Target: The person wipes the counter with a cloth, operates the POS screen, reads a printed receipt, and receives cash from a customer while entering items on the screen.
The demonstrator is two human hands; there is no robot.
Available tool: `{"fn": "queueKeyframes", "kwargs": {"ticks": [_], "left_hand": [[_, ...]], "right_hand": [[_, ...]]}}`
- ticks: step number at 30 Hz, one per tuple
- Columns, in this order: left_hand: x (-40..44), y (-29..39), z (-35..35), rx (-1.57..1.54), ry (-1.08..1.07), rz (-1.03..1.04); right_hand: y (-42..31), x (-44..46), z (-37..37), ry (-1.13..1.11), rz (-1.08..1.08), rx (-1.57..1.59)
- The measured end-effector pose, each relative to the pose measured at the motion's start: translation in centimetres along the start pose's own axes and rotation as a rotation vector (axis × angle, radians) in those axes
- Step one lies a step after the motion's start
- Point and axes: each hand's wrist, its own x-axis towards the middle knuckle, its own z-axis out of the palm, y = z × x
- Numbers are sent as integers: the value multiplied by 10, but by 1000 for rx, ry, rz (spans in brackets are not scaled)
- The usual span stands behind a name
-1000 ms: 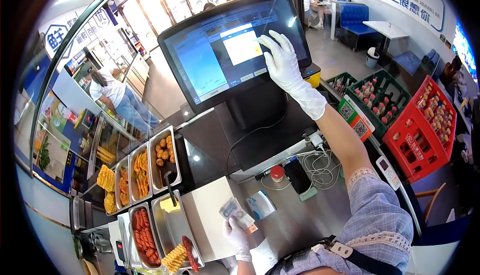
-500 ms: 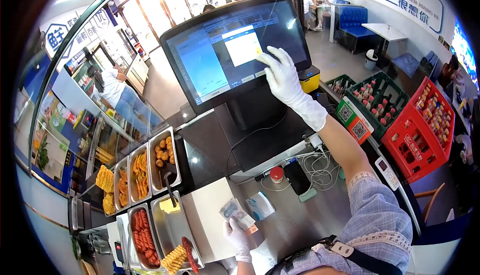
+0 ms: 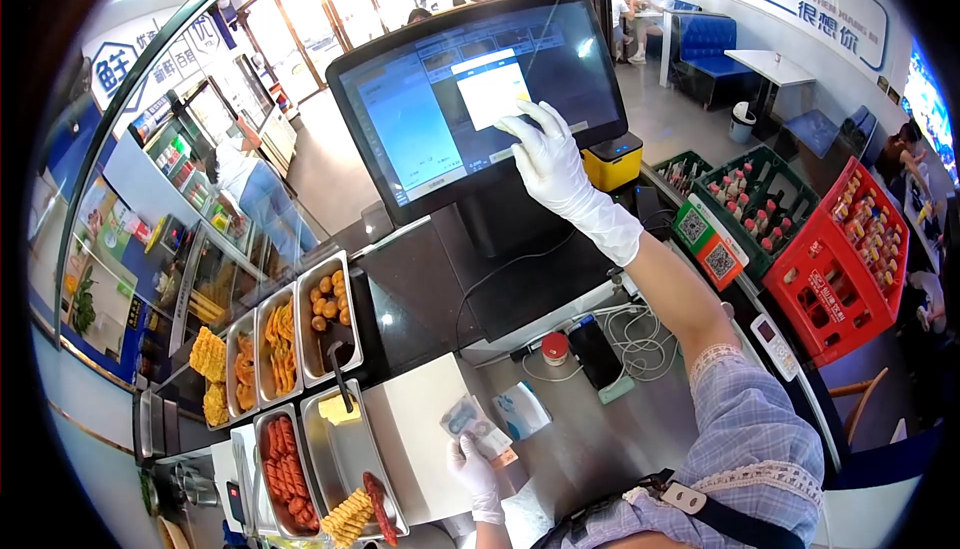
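Observation:
My right hand [image 3: 552,164], in a white glove, reaches up to a black touchscreen monitor [image 3: 400,89]. Its fingers are apart and partly bent, with the tips at or just in front of a white pop-up box on the display; contact is unclear. Low in the view, my left hand [image 3: 472,474], gloved as well, pinches a few banknotes [image 3: 474,425] over a pale board [image 3: 410,419]. Beside the notes lies a blue-and-white packet [image 3: 522,411] on the metal counter.
Metal trays of food stand at left, including sausages [image 3: 288,474] and brown balls [image 3: 328,301]. A phone [image 3: 594,354], a red-lidded jar [image 3: 554,348] and white cables lie mid-counter. Red [image 3: 835,299] and green bottle crates are at right. Behind the glass, a person [image 3: 255,189] bends over.
My right hand has shifted slightly left and down across the screen. My left hand keeps the banknotes in the same spot. The person behind the glass has bent lower.

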Motion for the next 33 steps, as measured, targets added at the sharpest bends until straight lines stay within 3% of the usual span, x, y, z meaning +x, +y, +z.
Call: {"fn": "queueKeyframes", "kwargs": {"ticks": [33], "left_hand": [[-1,4,-2,-24,-4,-40]], "right_hand": [[-5,5,5,-14,-8,-1]]}}
